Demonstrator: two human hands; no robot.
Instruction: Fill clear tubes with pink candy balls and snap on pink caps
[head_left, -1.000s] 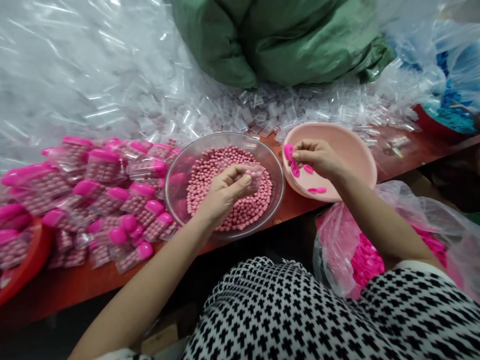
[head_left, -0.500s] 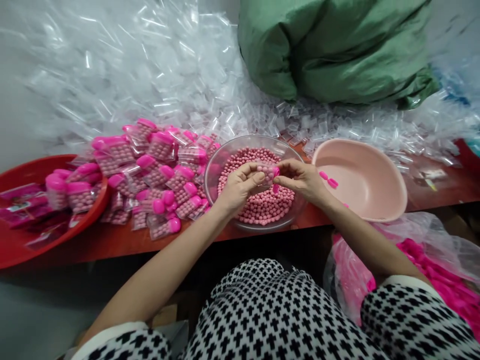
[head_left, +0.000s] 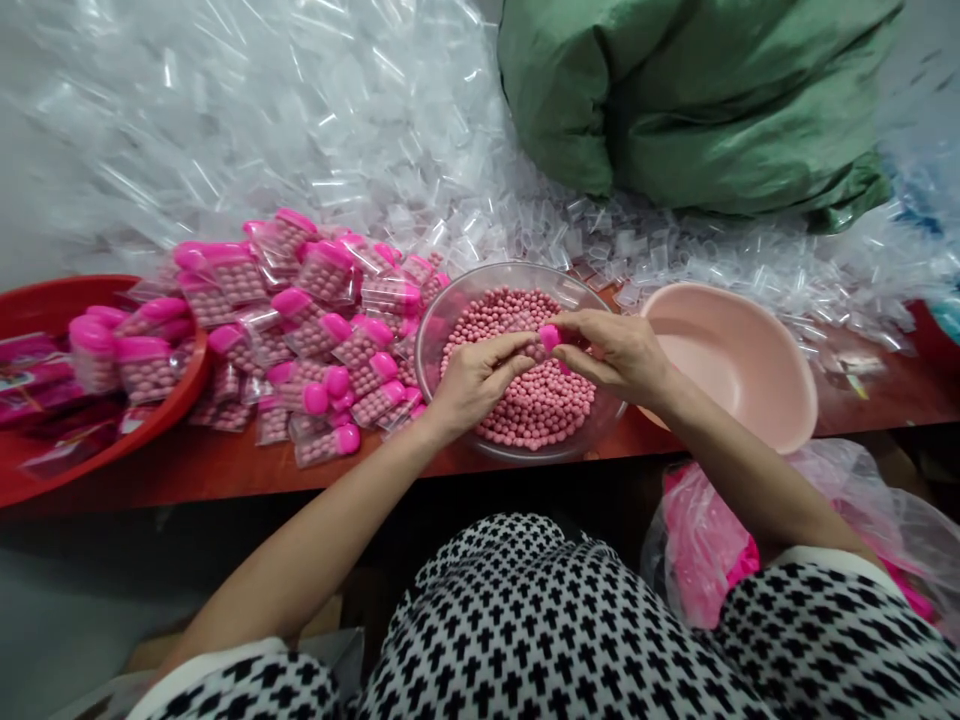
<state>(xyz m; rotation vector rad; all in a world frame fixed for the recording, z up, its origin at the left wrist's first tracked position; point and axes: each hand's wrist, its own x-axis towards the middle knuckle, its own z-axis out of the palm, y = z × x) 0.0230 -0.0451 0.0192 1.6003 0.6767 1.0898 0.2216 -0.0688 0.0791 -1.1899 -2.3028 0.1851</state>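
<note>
Both hands meet over a clear bowl (head_left: 450,310) heaped with small pink balls (head_left: 525,400). My left hand (head_left: 476,380) pinches a small clear container filled with balls; most of it is hidden by the fingers. My right hand (head_left: 619,355) is closed around a bright pink cap (head_left: 550,336) and holds it against the container's end. To the right stands a pale pink basin (head_left: 757,360).
Several filled, pink-capped containers (head_left: 315,330) are piled left of the bowl, some in a red tray (head_left: 45,300). Empty clear containers (head_left: 300,130) heap behind. A green sack (head_left: 697,100) lies at the back. A bag of pink caps (head_left: 712,560) sits by my right knee.
My right hand took a pink cap from the pale basin and brought it left to the container in my left hand. The view has shifted left.
</note>
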